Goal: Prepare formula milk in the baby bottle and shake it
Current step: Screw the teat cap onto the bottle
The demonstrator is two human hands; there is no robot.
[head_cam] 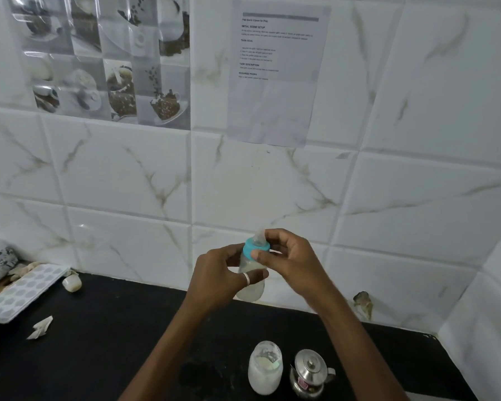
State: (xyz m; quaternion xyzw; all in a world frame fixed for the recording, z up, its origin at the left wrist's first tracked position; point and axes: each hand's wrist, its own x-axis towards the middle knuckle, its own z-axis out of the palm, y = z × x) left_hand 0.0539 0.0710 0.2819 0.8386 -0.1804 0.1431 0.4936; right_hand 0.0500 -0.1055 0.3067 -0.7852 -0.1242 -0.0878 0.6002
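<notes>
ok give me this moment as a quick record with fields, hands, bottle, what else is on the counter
left hand: wrapped around the body of the baby bottle, held above the counter
right hand: fingers on the blue collar below the teat
bottle contents: milky liquid
counter: black; powder jar and steel kettle near the front edge
far left: white moulded tray, scraps of paper

Person, two bare forearms entering from the frame's lower centre, no sleeves visible. Left hand (219, 280): one plain silver-coloured band ring (246, 278). Right hand (289, 260): no jewellery visible.
</notes>
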